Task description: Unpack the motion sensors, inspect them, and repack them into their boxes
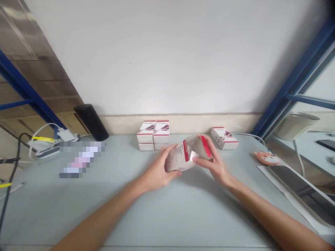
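A white and red cardboard box (178, 158) is held tilted above the middle of the table, its top end open toward the right. My left hand (159, 170) wraps round its lower left end, thumb along the near side. At the open end, my right hand (216, 164) grips the box's flaps, with the thumb on a small white flap and the fingers behind the red-edged one. What lies inside the box is too blurred to make out. Behind it, several similar closed boxes (154, 134) are stacked against the wall, and another such box (225, 138) lies to the right.
On the left stand a black cylinder (91, 122) and a power strip (56, 148) with cables, near a pixelated patch. At the right lie an orange animal-faced case (267, 158) and a dark-screened tablet-like device (300, 191) on white paper. A wall closes off the table's back.
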A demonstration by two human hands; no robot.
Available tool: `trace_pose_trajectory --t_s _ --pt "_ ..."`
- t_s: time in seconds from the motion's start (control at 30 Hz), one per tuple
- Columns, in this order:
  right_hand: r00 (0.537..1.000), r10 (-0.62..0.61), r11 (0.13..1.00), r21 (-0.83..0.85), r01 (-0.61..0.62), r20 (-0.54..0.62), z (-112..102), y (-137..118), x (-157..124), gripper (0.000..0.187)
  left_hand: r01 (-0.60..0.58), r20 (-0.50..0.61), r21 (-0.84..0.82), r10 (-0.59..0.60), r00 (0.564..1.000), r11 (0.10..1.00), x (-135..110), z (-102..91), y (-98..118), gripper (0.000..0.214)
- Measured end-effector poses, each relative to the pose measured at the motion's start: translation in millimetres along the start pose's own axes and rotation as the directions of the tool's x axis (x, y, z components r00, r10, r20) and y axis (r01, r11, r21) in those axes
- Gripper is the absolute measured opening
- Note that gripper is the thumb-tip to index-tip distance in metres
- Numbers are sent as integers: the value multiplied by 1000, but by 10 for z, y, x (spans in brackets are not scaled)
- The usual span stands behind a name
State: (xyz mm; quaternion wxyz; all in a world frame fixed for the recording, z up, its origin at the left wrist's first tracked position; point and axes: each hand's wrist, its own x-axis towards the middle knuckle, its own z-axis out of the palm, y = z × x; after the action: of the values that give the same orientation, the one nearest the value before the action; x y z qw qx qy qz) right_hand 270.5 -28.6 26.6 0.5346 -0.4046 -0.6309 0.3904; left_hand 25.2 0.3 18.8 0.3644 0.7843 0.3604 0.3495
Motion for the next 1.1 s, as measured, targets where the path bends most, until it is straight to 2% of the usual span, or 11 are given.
trace_pose_trajectory --t_s 0.13,0.23,0.33,0.47,0.53,0.63,0.67,0.7,0.8,0.93,1.1 --pt "979 -202 963 -183 198 -6 109 -132 -88 46 -22 82 -18 24 996 1000 -47 31 119 90" --pt "952 -303 932 -218 290 -32 147 -179 -118 39 14 163 -72 -2 987 997 -87 87 175 99" --pt "964 -265 942 -204 267 34 133 -227 -122 41 64 186 -105 -44 982 992 -111 133 191 103" --pt "977 -183 955 -215 203 110 126 -292 -111 39 88 190 -148 -59 980 985 -107 147 188 97" --pt "980 -191 952 -233 200 61 148 -278 -112 42 89 194 -159 -57 979 983 -98 151 202 94" --pt "959 -274 939 -237 250 -77 187 -199 -127 65 92 210 -176 -54 976 980 -86 164 252 86" --pt "945 -313 927 -244 284 -91 192 -170 -133 70 94 212 -185 -54 976 978 -84 169 271 83" --pt "933 -352 911 -259 322 -76 192 -149 -138 69 97 214 -193 -55 975 976 -83 173 288 81" --pt "911 -409 857 -322 402 49 163 -149 -136 49 107 218 -195 -63 974 975 -84 174 314 76" --pt "911 -391 841 -351 411 131 114 -295 -104 41 90 211 -165 -54 976 982 -82 170 301 72" --pt "925 -325 843 -381 379 198 85 -415 -100 26 35 201 -110 -13 980 993 -59 208 300 79"
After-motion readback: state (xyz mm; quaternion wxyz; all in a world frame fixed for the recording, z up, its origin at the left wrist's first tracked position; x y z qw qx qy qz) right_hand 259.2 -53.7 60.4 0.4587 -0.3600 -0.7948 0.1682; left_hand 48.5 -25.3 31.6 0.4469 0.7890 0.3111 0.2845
